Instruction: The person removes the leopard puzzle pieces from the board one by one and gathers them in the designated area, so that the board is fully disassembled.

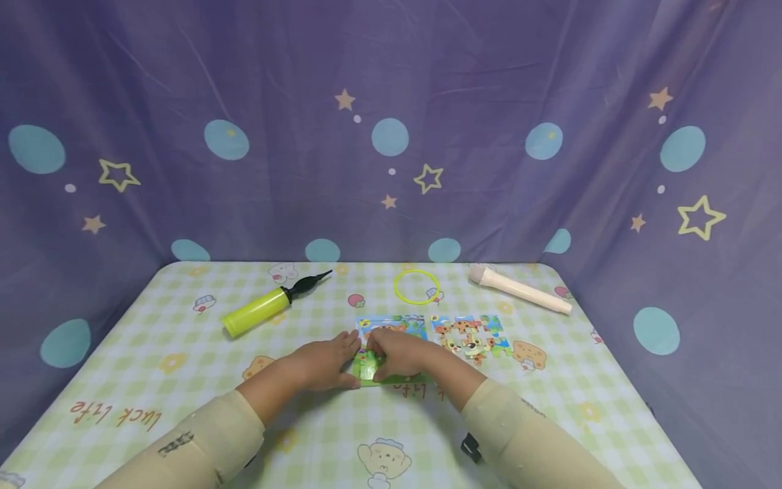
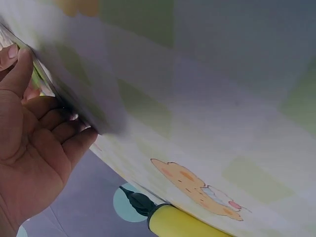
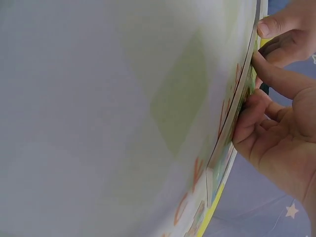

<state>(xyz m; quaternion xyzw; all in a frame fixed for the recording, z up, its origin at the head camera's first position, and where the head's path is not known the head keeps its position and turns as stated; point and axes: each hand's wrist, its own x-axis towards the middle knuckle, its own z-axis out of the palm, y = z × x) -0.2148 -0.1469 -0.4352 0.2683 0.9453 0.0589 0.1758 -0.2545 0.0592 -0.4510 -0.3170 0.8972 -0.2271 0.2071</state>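
Note:
A jigsaw puzzle board (image 1: 417, 326) with a bright cartoon picture and green border lies flat before me. My left hand (image 1: 326, 362) rests along its left side, fingertips on the edge and thumb by the near corner; in the left wrist view its fingers (image 2: 79, 133) reach down to the table. My right hand (image 1: 397, 353) comes over the board from the right, thumb and curled forefinger about a light green puzzle piece (image 1: 368, 367) at the near left. In the right wrist view its other fingers (image 3: 244, 121) curl in over the board, hiding part of the picture.
Right of the board lie several loose, partly joined puzzle pieces (image 1: 470, 333). Behind it is a yellow ring (image 1: 396, 293). A yellow hand pump (image 1: 256, 312) with black nozzle lies left, a pale toy microphone (image 1: 525, 291) at back right. Checked cloth covers the table (image 1: 153, 367); a purple curtain (image 1: 293, 136) stands behind.

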